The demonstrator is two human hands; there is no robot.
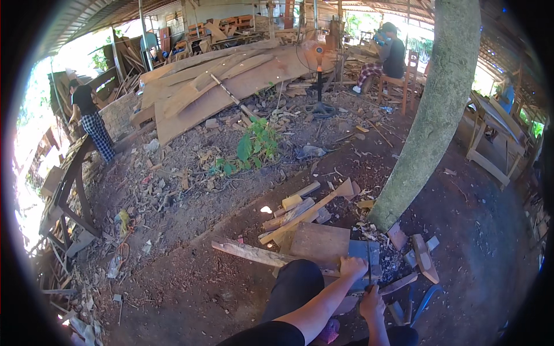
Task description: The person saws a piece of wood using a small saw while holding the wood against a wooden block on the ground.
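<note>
Low in front of me, my left hand (353,267) is closed at the right end of a long, rough strip of wood (254,252). My right hand (372,301) is wrapped around the near end of a thin, dark, straight tool (370,259). Seen nearly edge-on, this tool points away from me, close beside my left fingers; its exact kind does not show. Beneath lie a brown wooden board (319,241) and a blue-grey flat piece (359,249). Whether the tool touches the wood strip is hidden by my hand.
Cut wood pieces (303,216) lie beyond the board. A leaning tree trunk (424,127) rises just past my hands. Wooden blocks (425,258) and a blue curved object (426,301) are at right. Farther off are a fan (319,63), a seated person (391,57) and a standing person (89,118).
</note>
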